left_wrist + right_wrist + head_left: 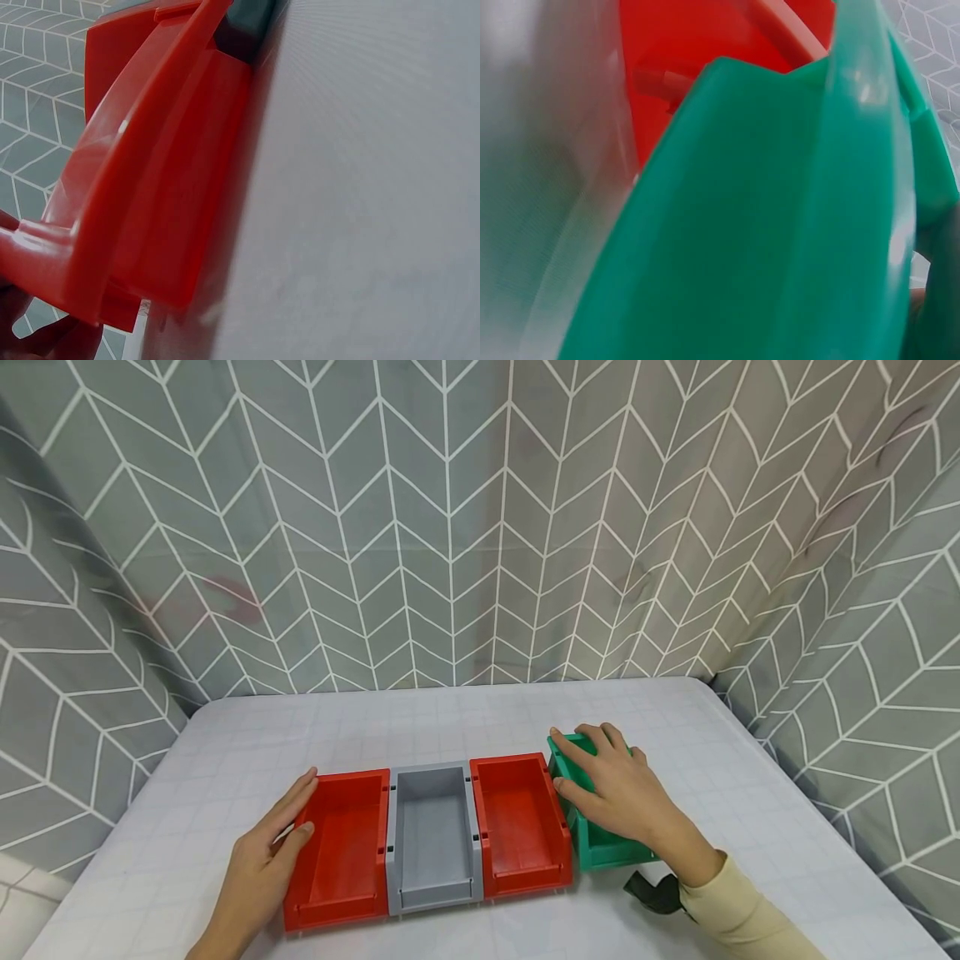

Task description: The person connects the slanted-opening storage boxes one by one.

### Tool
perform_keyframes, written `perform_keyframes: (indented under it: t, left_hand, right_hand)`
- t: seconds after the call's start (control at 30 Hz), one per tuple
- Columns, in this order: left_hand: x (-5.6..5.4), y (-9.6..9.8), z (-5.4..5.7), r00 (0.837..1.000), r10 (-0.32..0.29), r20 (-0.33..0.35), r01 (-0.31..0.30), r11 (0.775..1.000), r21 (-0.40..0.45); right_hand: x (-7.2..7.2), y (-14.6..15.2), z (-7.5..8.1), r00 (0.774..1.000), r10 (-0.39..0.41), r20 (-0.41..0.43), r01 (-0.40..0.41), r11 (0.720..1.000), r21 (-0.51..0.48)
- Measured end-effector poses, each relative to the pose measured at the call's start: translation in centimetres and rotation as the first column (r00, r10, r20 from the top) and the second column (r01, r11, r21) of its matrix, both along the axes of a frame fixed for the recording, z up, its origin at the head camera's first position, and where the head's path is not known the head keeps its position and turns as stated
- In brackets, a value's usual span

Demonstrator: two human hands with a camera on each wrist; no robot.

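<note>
Four-sided storage bins stand in a row on the white table. My left hand point(262, 856) lies along the outer left side of the left red bin point(345, 839), fingers extended and thumb at its rim. In the left wrist view, fingertips point(56, 337) show beside this bin's wall. A grey bin point(433, 827) sits against it, followed by another red bin point(521, 822). My right hand point(618, 781) reaches over the green bin point(611, 847) at the right end and grips it, thumb on the left rim, fingers spread across the far part. The green bin stands slightly askew beside the red one.
The white table point(442, 718) runs back to a grey curtain point(450, 527) with white zigzag lines, which also hangs at both sides. A black strap-like piece point(654, 893) sits by the right sleeve point(738, 906).
</note>
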State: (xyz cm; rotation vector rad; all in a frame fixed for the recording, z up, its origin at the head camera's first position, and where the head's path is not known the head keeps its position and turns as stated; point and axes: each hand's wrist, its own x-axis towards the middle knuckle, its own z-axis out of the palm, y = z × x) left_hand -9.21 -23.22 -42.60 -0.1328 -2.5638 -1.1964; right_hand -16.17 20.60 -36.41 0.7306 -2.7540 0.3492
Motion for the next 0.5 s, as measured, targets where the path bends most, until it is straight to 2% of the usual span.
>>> perform_keyframes:
  t: [0.5]
  left_hand:
    - [0.01, 0.12, 0.01, 1.000, 0.004, 0.012, -0.004, 1.000, 0.007]
  right_hand:
    - [0.01, -0.15, -0.51, 0.999, -0.012, -0.029, 0.012, 1.000, -0.005]
